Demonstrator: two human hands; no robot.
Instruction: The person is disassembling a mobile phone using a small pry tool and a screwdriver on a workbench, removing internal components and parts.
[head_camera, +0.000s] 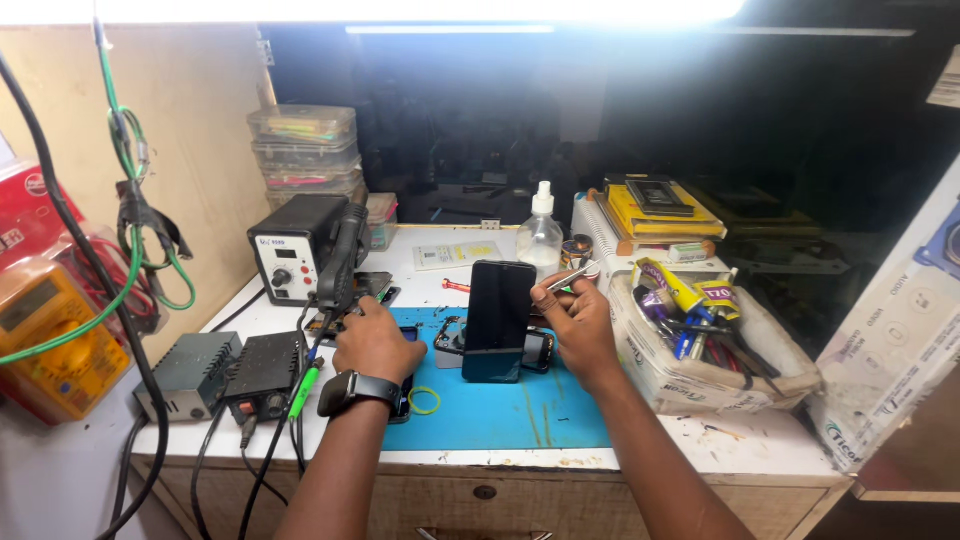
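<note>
Left fingertips: hidden behind the left hand (372, 343).
Phone (499, 320) base: hides the part behind it.
Box (893, 330), right of phone: cut off.

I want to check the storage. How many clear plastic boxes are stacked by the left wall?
3 that I can tell: the top box, the middle box and the bottom box, stacked behind the black station. Another may be hidden behind that station.

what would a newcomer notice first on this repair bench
First, the dark glossy slab of a phone standing upright at the middle of the blue rubber work mat, with the right hand beside it pinching slim metal tweezers. The left hand, wearing a black wristwatch, rests at the mat's left edge by the black hot-air station. To the right sits a white plastic tub crammed with tools and tubes.
</note>
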